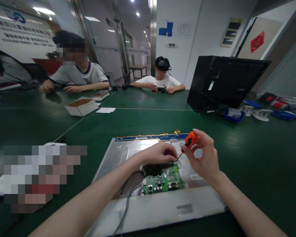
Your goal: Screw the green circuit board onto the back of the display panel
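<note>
In my right hand [204, 154] is a screwdriver [190, 139] with an orange and black handle, gripped between thumb and fingers. Its thin shaft slants down to the far right corner of a green circuit board [162, 181]. My left hand [160, 153] reaches in from the left, fingers curled and fingertips close beside the screwdriver's tip; whatever they pinch is too small to make out. The board sits on the silver metal back of a flat display panel [128, 149]. A grey cable [128, 200] runs from the board's left side over the panel's near edge.
A black monitor housing [224, 84] stands at the back right beside a blue tray [234, 115]. A white box [80, 108] and papers lie at the back left. Two people [76, 69] sit across the green table [148, 120]. A blurred patch covers something at left.
</note>
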A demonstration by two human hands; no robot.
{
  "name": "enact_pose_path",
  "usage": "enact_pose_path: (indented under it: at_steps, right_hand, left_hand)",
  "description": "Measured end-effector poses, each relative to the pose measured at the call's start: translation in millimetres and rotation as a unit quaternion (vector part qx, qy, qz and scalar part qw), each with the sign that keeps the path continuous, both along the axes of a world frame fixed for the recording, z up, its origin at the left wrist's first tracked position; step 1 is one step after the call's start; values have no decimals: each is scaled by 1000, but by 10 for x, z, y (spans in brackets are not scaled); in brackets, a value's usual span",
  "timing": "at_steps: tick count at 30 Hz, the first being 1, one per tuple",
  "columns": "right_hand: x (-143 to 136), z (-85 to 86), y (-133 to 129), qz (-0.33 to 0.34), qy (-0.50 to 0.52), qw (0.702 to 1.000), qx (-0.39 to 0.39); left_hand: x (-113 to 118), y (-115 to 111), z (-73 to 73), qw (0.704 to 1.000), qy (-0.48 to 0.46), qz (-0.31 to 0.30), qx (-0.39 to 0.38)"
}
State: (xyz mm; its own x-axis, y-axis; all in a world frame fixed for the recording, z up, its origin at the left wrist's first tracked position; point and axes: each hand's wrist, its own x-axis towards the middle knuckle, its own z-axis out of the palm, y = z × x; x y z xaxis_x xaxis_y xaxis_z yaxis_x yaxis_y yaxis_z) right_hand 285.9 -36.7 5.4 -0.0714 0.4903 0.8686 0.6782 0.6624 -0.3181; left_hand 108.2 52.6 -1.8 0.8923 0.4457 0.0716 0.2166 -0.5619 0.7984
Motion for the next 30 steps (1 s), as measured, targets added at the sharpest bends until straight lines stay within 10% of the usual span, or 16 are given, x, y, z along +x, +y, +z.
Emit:
enact_pose_path:
  at_steps: [6, 12, 19, 30]
  right_hand:
    - [-1, -1, 3, -2, 3, 1000, 1]
    - [-22, 36, -1, -2, -13, 1000, 8]
    - [-17, 49, 2, 3, -15, 1000, 4]
    - [-15, 22, 12, 14, -20, 1000, -11]
  left_hand:
    - [-199, 140, 382, 991, 22, 120, 57]
    - [-535, 234, 590, 938, 240, 188, 162]
    - [-666, 158, 534, 903, 370, 173, 133]
    - [-751, -55, 251, 901, 319, 223, 192]
